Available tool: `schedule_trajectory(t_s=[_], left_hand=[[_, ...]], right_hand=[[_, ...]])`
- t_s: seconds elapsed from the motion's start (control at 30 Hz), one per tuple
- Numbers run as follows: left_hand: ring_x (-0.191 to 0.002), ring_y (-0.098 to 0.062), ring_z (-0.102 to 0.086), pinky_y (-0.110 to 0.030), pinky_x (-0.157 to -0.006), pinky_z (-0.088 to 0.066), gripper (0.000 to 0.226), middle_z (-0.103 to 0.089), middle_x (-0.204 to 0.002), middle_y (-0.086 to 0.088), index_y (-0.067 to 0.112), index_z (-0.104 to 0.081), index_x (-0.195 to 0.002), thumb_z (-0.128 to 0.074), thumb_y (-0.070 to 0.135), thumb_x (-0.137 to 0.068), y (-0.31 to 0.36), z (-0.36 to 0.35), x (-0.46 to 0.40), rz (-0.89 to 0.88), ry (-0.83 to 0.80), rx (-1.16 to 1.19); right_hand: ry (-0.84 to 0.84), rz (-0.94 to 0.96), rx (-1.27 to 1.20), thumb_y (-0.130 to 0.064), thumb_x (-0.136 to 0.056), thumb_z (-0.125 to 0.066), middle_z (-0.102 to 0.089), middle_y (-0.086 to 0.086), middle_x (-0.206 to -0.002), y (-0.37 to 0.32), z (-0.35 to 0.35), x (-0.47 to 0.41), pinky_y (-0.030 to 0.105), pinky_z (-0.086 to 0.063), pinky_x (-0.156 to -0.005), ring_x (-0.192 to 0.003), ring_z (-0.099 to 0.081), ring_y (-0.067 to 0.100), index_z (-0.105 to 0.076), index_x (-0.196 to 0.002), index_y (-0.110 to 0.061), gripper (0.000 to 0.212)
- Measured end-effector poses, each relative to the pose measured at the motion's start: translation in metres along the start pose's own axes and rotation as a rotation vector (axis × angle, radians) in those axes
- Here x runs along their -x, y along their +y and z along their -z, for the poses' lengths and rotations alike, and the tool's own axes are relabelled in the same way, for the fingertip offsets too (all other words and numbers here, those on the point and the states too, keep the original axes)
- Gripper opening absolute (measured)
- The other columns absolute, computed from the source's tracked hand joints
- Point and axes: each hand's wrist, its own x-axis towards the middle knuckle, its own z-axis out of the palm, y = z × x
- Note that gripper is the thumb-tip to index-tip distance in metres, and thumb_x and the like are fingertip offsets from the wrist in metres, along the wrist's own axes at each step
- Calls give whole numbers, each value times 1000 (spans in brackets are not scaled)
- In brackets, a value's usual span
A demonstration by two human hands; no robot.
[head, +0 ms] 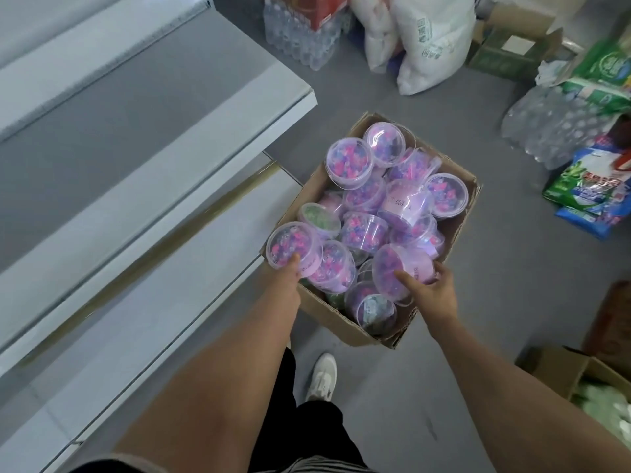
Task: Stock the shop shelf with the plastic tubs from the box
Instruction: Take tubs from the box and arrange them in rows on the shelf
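Two purple tubs held, one per hand, over cardboard box (459,213). L hand (290,278) grips tub (294,246) at box's near-left corner, lid tilted up-left. R hand (432,290) grips tub (401,268) lying sideways, lid facing left. White shelf (136,199) to the left.

The cardboard box (345,315) is sitting on the floor just right of the shelf (143,213), tubs (382,206) piling up inside it. Bottled water packs (300,35) and sacks (430,42) are lying behind the box, detergent bags (587,192) off to its right, and what's probably another carton (563,370) is sitting nearer on the right.
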Motion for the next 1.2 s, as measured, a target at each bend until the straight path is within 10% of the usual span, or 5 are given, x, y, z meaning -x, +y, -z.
schedule_trajectory(t_s=[0.17,0.47,0.57,0.83,1.2], left_hand=[[-86,-14,-60,-23,-74,-51,51,-61,-107,-8,4,-51,-132,-70,20,-87,1,8,2,98,-91,107],[-101,-32,-65,-44,-75,-59,53,-62,-121,-17,9,-54,-126,-77,19,-79,28,33,51,51,-263,268],[-95,-29,-65,-42,-75,-57,38,-63,-111,-17,5,-56,-115,-73,17,-83,49,45,80,-35,-292,309],[-93,-26,-64,-43,-90,-54,20,-65,-101,-17,4,-60,-94,-74,13,-82,128,102,190,-368,-376,435],[-111,-31,-59,-44,-96,-51,35,-56,-110,-14,8,-53,-91,-78,30,-79,191,263,305,-653,-230,656]], right_hand=[[-81,-33,-156,-45,-58,-92,-68,1,-103,-12,-2,10,37,-59,-78,-93,-69,20,-58,-116,-14,74],[-387,-144,-412,-48,-56,-91,-75,8,-104,-61,15,40,37,-60,-74,-93,-73,27,-65,-118,-12,77],[-469,-168,-454,-53,-62,-85,-65,-1,-69,-95,23,58,30,-54,-66,-69,-65,15,-64,-105,-10,65],[-715,122,-612,-54,-93,-55,-56,-4,-56,-220,38,127,33,-51,-89,-58,-62,9,-59,-92,-17,37],[-1007,455,-530,-60,-86,-60,-63,12,-120,-353,-18,278,40,-51,-98,-113,-64,25,-49,-134,-12,69]])
